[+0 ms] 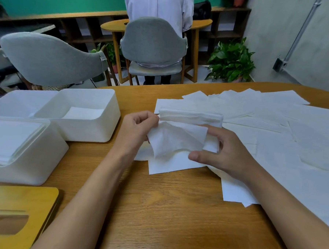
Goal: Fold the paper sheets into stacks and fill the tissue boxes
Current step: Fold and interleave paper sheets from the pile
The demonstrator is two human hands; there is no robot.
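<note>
The left hand (138,128) is pinching the left edge of a rumpled sheet (178,138), its fingers curled tight. The right hand (225,154) is taking the sheet's right side, fingers curled behind it and thumb in front, and the sheet is hanging just above the table (165,210).

Just beyond the hands, at twelve o'clock, a small folded stack (190,116) is lying on the paper. From one to four o'clock, many loose sheets (283,126) are still lying flat and overlapping, so most of the folding seems to be waiting.

At ten o'clock an open box (102,128) is holding only a thin layer of paper. At eight o'clock a nearer box (33,170) is looking nearly full. The wooden lids (22,198) are sitting in a pile at seven o'clock, not yet on any box. By my reckoning the job is less than half done, with this sheet only being started.
</note>
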